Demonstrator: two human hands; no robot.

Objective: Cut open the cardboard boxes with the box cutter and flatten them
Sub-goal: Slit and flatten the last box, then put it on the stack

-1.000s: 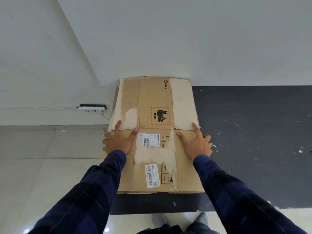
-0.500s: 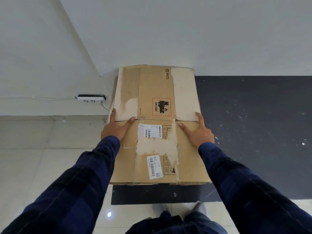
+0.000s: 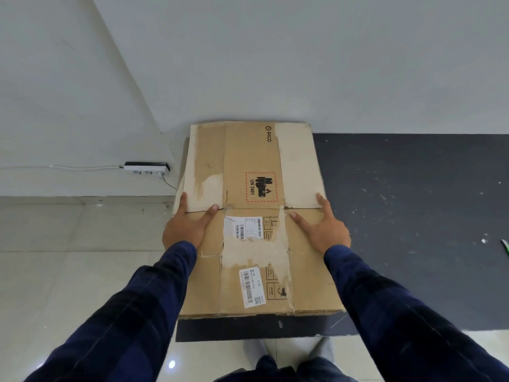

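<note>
Both hands are down on the cardboard box (image 3: 252,274), right on the cross crease. The box lies collapsed on the dark mat (image 3: 413,230), its far edge against the foot of the wall (image 3: 275,64). The left hand (image 3: 184,230) is spread open, palm pressing, thumb reaching in along the fold. The right hand (image 3: 326,230) mirrors it, open and flat, gripping nothing. The outer fingers of each hand run off past the box's side edges, and whether they hook under I cannot tell.

So what can spoil this? First, spring-back: the pressure sits only on the crease, and I judge the far panel could lift again once the palms come off. Second, the wall. With no room beyond that far edge, a forward shove would likely buckle the panel instead of flattening it. Third, look left: a power strip (image 3: 146,169) with its cable sits just beside the far left corner, and a sideways slide of the box could knock it.

The face is scarred where tape has torn away, and the shipping labels (image 3: 242,227) are peeling. Raw board edges under sliding fingers mean a possible paper cut.

Out at the right margin lies a thin greenish thing (image 3: 504,246), well apart from both hands. It may be the cutter; too little shows. If it is, a careless reach or knee there is the hazard.
</note>
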